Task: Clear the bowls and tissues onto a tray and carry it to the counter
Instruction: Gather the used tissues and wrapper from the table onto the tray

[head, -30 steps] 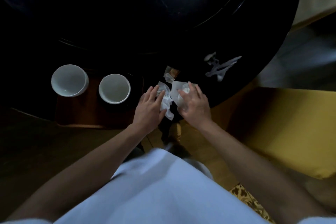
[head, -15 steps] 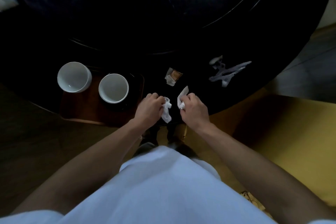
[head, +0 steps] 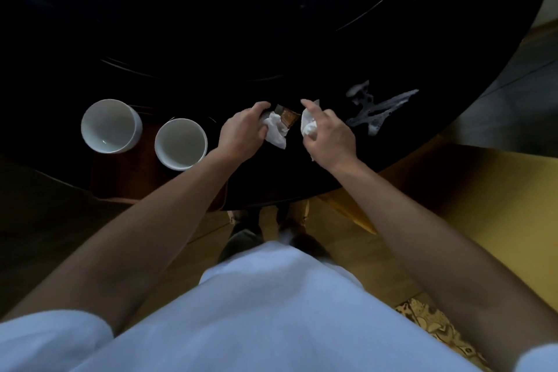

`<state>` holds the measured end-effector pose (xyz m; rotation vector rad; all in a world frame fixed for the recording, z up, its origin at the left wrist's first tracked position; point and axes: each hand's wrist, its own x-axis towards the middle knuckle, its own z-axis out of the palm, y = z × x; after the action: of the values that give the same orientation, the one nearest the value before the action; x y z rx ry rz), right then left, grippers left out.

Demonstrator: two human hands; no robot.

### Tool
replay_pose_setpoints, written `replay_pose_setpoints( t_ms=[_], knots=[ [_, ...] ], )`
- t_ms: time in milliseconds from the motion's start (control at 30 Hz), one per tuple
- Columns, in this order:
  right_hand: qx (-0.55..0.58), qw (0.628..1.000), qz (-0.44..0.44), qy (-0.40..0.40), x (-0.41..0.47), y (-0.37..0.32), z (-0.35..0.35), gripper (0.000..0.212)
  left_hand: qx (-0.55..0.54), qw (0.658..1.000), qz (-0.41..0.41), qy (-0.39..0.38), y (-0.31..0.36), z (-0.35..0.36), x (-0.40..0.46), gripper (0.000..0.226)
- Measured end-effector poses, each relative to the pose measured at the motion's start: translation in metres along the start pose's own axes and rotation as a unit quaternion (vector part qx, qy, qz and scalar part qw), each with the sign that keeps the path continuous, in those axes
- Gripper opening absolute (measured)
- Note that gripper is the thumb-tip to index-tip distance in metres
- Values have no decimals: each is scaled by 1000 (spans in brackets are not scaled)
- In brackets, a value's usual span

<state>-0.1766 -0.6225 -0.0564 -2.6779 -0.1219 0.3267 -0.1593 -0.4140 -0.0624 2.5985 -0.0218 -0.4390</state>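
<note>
Dark round table (head: 271, 24); brown tray (head: 120, 178) at near-left edge carrying two white bowls (head: 110, 125) (head: 180, 143). Left hand (head: 243, 133) fingers closed on crumpled tissue (head: 276, 133), touching a brown wrapper (head: 287, 118). Right hand (head: 330, 136) clutches another tissue (head: 308, 125). Risk: full fingers fumble the wrapper; the spill (head: 377, 109) far right gets missed.

No legible text anywhere — not even on the brown wrapper (head: 287, 116).

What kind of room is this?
Probably a dining room or restaurant. There's a big dark round table, two empty white bowls on a brown tray, and crumpled tissues being picked up.
</note>
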Motion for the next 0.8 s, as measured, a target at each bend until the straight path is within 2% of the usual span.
replay_pose_setpoints(
  t_ms=[200,300,600,800],
  knots=[
    [-83,986,5,-147,35,-15,-1,78,55,997,16,-46,-1,0,32,62],
    [-106,980,8,-169,42,-16,0,69,65,995,35,-73,-2,3,40,61],
    [-72,992,13,-106,28,-11,10,43,99,989,89,-63,-5,8,36,56],
    [2,999,33,-42,8,-8,12,34,109,991,73,-39,0,8,34,32]
  ],
)
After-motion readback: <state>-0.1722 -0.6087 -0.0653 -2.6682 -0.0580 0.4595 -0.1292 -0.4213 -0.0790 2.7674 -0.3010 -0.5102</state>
